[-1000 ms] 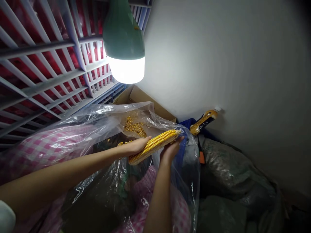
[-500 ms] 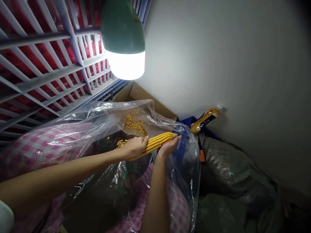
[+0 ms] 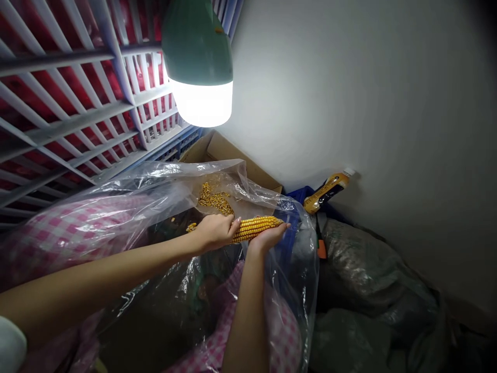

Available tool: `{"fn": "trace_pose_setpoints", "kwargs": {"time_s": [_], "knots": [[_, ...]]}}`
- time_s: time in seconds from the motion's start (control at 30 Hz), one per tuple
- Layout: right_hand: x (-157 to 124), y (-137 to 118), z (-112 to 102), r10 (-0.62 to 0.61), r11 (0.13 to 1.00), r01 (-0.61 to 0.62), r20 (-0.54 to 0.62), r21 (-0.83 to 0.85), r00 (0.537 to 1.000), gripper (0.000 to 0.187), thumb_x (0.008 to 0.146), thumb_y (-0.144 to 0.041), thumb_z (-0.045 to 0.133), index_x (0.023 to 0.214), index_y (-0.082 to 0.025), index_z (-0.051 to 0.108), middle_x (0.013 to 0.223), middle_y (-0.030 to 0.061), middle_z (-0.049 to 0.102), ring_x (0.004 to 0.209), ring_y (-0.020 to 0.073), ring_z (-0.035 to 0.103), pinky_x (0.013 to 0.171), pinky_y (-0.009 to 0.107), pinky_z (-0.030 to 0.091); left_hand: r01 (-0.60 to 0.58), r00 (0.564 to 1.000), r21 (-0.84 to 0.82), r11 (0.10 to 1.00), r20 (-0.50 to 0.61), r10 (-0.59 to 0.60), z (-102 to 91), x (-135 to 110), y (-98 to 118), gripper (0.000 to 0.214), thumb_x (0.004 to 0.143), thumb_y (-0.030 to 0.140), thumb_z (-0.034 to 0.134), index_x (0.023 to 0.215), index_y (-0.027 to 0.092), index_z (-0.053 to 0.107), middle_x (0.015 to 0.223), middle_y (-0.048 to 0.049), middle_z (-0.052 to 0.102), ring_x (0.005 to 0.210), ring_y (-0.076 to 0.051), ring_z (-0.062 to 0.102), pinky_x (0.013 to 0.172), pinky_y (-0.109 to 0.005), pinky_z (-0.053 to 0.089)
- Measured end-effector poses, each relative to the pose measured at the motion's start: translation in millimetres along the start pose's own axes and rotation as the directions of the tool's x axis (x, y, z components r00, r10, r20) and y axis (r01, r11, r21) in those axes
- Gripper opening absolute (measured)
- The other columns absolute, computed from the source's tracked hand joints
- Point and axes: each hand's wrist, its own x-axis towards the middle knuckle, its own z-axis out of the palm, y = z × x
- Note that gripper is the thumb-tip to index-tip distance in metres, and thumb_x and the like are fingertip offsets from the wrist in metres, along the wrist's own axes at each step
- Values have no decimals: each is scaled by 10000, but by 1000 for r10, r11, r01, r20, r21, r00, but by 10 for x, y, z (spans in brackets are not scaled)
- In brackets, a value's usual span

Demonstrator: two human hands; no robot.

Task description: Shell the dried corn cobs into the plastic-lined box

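A yellow ear of corn point(image 3: 256, 226) lies almost level between my hands, its tip toward the right. My left hand point(image 3: 217, 230) is wrapped over its left part, thumb along the rows, and hides that end. Beneath the tip, my right hand point(image 3: 267, 237) cups and grips the ear from below. Under both hands spreads a clear plastic bag point(image 3: 155, 181). Loose corn kernels point(image 3: 215, 201) lie in a heap inside it, and a few more kernels point(image 3: 191, 227) show beside my left hand.
A lit green lamp point(image 3: 200, 62) hangs above, in front of slatted crates point(image 3: 73, 122) with red contents. A cardboard box point(image 3: 244, 166) stands behind the bag. At right are a yellow bottle-like container point(image 3: 328, 191), a blue bin point(image 3: 301, 196), dark sacks point(image 3: 373, 269) and a white wall point(image 3: 368, 93).
The ear has turned closer to level, its tip a little lower. My left hand has shifted slightly up and right, covering more of the left end.
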Motion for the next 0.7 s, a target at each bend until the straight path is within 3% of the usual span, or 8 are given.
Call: {"fn": "trace_pose_setpoints", "kwargs": {"time_s": [0.13,0.3,0.4,0.5,0.6,0.7], "knots": [[-37,-23,18,-94,995,94,27,18,995,428,811,-525,199,682,-201,447,579,23,532,544,158,562,601,316,500,-3,1000,-69,998,-20,2,-16,30,-29,597,853,474,96,836,152,599,750,-122,640,671,-247,598,594,-316,390],[40,-99,-67,-305,952,307,57,-16,951,408,819,-503,173,605,-217,370,536,-12,454,540,131,503,541,257,446,126,989,-415,901,124,-81,-74,-43,45,672,829,544,77,707,139,598,725,-114,633,662,-218,586,592,-280,379],[100,-131,-101,-110,993,116,136,-35,985,441,823,-518,203,656,-194,451,589,-9,512,569,117,526,538,239,438,166,985,-510,844,122,-120,-90,-48,50,655,818,554,109,689,136,596,717,-109,635,690,-231,586,616,-285,380],[69,-112,-100,132,981,-92,242,-170,961,537,814,-577,209,780,-171,559,699,18,593,604,109,555,520,219,430,209,978,-586,783,102,-184,-88,2,11,642,825,525,114,724,126,608,746,-120,649,726,-243,597,642,-287,396],[-50,-24,-65,162,944,-38,360,-327,919,637,778,-656,204,908,-178,604,820,46,640,692,134,593,546,226,437,167,983,-557,814,28,-183,-79,20,-4,645,832,516,103,791,135,621,821,-127,658,788,-253,601,666,-293,399],[-144,75,-26,51,916,101,361,-389,931,604,781,-634,272,920,-155,614,883,72,650,837,169,598,672,253,449,94,995,-363,927,17,-94,-90,-15,19,650,833,528,94,797,149,621,821,-137,653,759,-268,600,650,-320,391]]}}
